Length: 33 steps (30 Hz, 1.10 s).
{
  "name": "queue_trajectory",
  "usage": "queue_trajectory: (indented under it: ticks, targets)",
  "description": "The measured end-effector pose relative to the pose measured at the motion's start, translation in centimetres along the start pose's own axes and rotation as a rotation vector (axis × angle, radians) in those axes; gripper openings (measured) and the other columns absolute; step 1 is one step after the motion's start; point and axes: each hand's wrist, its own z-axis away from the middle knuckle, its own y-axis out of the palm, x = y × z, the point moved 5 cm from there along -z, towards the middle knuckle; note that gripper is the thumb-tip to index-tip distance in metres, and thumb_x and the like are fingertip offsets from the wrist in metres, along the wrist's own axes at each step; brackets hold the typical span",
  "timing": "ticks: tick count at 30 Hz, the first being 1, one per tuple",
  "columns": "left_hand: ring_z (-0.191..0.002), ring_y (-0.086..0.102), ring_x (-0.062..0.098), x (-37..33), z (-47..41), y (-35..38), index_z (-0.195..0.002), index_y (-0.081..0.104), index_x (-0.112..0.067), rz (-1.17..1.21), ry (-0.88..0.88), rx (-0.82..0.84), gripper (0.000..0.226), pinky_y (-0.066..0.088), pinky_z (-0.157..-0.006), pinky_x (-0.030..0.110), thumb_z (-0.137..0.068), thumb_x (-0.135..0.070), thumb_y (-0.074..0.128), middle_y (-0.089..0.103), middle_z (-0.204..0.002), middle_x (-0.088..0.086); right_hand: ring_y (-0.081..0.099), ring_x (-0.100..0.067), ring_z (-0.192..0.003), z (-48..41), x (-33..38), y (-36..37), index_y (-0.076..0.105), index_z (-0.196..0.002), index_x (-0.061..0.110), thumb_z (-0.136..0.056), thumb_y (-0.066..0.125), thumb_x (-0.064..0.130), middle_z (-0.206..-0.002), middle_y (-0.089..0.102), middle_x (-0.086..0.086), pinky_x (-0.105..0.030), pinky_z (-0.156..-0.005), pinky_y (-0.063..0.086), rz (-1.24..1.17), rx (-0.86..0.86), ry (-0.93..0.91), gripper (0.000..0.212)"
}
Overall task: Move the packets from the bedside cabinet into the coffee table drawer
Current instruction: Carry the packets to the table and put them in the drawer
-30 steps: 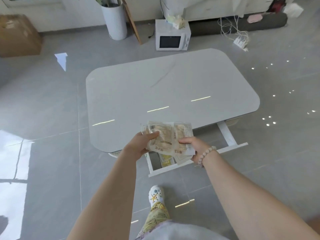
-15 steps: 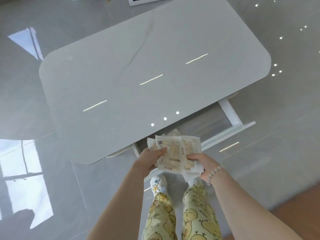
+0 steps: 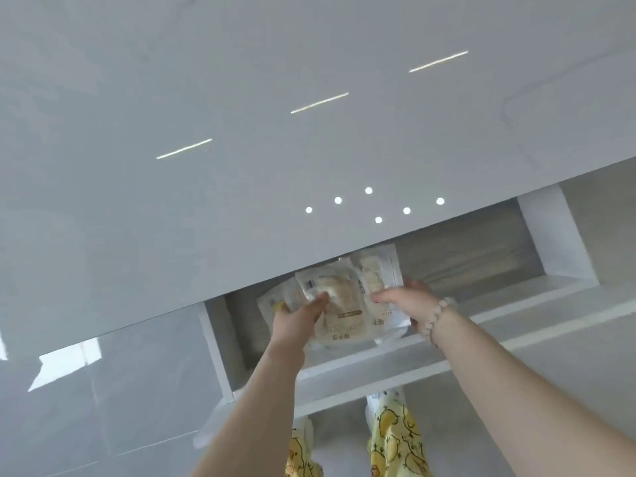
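Observation:
A fanned bundle of several clear packets (image 3: pixel 347 297) with pale beige contents sits inside the open white drawer (image 3: pixel 361 364) of the coffee table (image 3: pixel 241 132). My left hand (image 3: pixel 303 316) grips the bundle's left side, thumb on top. My right hand (image 3: pixel 409 301), with a bead bracelet at the wrist, pinches the right side. More packets lie under the bundle at the drawer's left end. The far ends of the packets are hidden under the tabletop edge.
The glossy white tabletop overhangs the back half of the drawer. The drawer's right part (image 3: pixel 481 259) shows a bare grey wood-grain bottom. My legs in yellow patterned trousers (image 3: pixel 395 438) stand just in front of the drawer. Grey tiled floor (image 3: pixel 120 390) lies to the left.
My head has bent down and closer to the table. Both hands have lowered the packet bundle from above the drawer front into the drawer.

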Motion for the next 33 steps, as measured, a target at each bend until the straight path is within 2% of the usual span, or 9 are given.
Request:
queue_trajectory:
  ticks: [3,6,8,10,14,18,21,26,33]
  targets:
    - [-0.121,0.050,0.027,0.4,-2.6,0.0,-0.140,0.033,-0.009,0.058,-0.004,-0.079,0.076,0.038,-0.097,0.035,-0.080,-0.030,0.074,0.053,-0.129,0.008,0.040,-0.027,-0.133,-3.6,0.6,1.2,0.036,-0.142,0.007,-0.082,0.070,0.031,-0.148,0.038,-0.010,-0.039,-0.111,0.033,0.149,-0.004,-0.061,0.073]
    - [-0.117,0.051,0.025,1.4,-4.5,-0.3,-0.139,0.034,-0.008,0.067,0.013,-0.108,0.073,0.039,-0.100,0.042,-0.081,-0.028,0.074,0.054,-0.126,0.006,0.052,-0.022,-0.117,-5.8,-0.5,1.9,0.043,-0.133,0.007,-0.079,0.074,0.029,-0.135,0.052,-0.005,-0.030,-0.096,0.042,0.195,-0.054,-0.079,0.066]
    - [-0.096,0.053,0.017,2.3,-4.9,-0.3,-0.131,0.042,-0.012,0.086,0.010,-0.108,0.059,0.040,-0.094,0.038,-0.082,-0.026,0.073,0.056,-0.102,-0.001,0.057,-0.017,-0.100,-6.4,-1.5,2.3,0.051,-0.111,0.011,-0.079,0.074,0.026,-0.118,0.059,0.002,-0.026,-0.086,0.044,0.222,-0.087,-0.093,0.043]
    - [-0.074,0.047,0.009,3.0,-5.3,-0.1,-0.108,0.047,-0.019,0.077,0.025,-0.132,0.036,0.039,-0.084,0.031,-0.082,-0.024,0.073,0.049,-0.079,-0.009,0.060,-0.016,-0.099,-6.6,-2.1,2.5,0.055,-0.116,0.012,-0.076,0.076,0.028,-0.119,0.063,0.001,-0.026,-0.085,0.049,0.243,-0.135,-0.097,0.048]
    - [-0.072,0.052,0.010,3.5,-6.2,0.2,-0.092,0.051,-0.017,0.010,0.090,-0.204,0.028,0.041,-0.077,0.026,-0.081,-0.029,0.074,0.058,-0.080,-0.006,0.054,-0.013,-0.087,-6.1,-1.5,2.2,0.051,-0.122,0.013,-0.079,0.074,0.020,-0.111,0.060,0.000,-0.015,-0.059,0.039,0.306,-0.233,-0.187,0.048]
    - [-0.087,0.054,0.018,3.8,-6.9,0.3,-0.095,0.051,-0.015,-0.121,0.165,-0.314,0.032,0.044,-0.077,0.027,-0.081,-0.034,0.072,0.059,-0.097,-0.003,0.050,-0.018,-0.094,-5.1,-0.6,2.3,0.040,-0.133,0.010,-0.081,0.071,0.026,-0.112,0.050,0.000,-0.024,-0.075,0.039,0.540,-0.349,-0.276,0.062]
    - [-0.100,0.059,0.022,3.8,-7.3,0.4,-0.108,0.058,-0.010,-0.216,0.223,-0.354,0.046,0.050,-0.089,0.036,-0.076,-0.039,0.074,0.058,-0.119,0.002,0.054,-0.028,-0.112,-4.7,-0.5,2.3,0.046,-0.131,0.009,-0.080,0.070,0.038,-0.127,0.050,-0.010,-0.032,-0.087,0.046,0.722,-0.453,-0.276,0.063]
    - [-0.119,0.049,0.027,3.6,-6.4,-0.6,-0.129,0.044,-0.007,-0.457,0.255,-0.402,0.066,0.042,-0.094,0.038,-0.079,-0.040,0.071,0.040,-0.135,0.007,0.040,-0.028,-0.125,-3.3,-0.4,3.3,0.042,-0.131,0.002,-0.089,0.057,0.040,-0.135,0.041,-0.015,-0.037,-0.092,0.044,1.075,-0.527,-0.282,0.058]
    - [-0.121,0.045,0.025,2.4,0.5,-4.7,-0.128,0.051,-0.019,-1.067,0.452,-0.241,0.039,0.040,-0.093,0.036,-0.096,-0.041,0.044,0.046,-0.128,0.004,0.047,-0.022,-0.117,5.4,1.4,4.5,0.052,-0.121,0.011,-0.095,0.046,0.031,-0.130,0.046,-0.007,-0.031,-0.083,0.045,1.215,-0.504,-0.367,0.034]
